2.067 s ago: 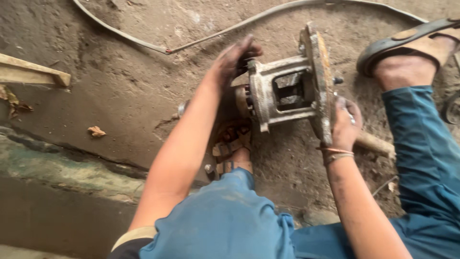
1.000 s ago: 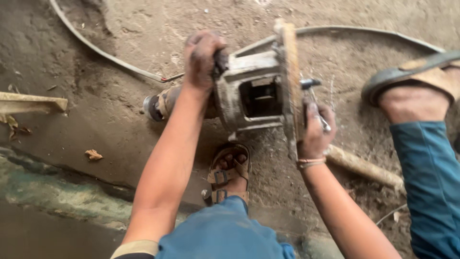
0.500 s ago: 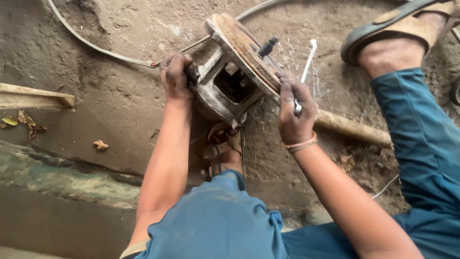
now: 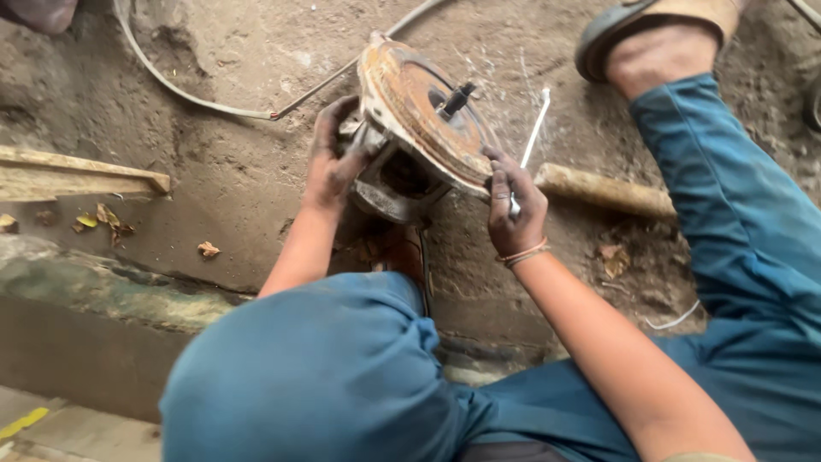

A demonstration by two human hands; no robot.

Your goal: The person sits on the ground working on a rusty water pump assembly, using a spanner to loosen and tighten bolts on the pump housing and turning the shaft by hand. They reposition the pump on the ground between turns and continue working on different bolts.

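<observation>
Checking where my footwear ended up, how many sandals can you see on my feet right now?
2. One sandal is at the top right, on the outstretched foot. The other sandal is below the rusty metal housing, between the hands, mostly hidden by it and the knee.

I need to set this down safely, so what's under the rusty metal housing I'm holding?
Under the housing shows a sandalled foot on dirt floor. Left hand and right hand grip it. The ground directly beneath is covered.
</observation>
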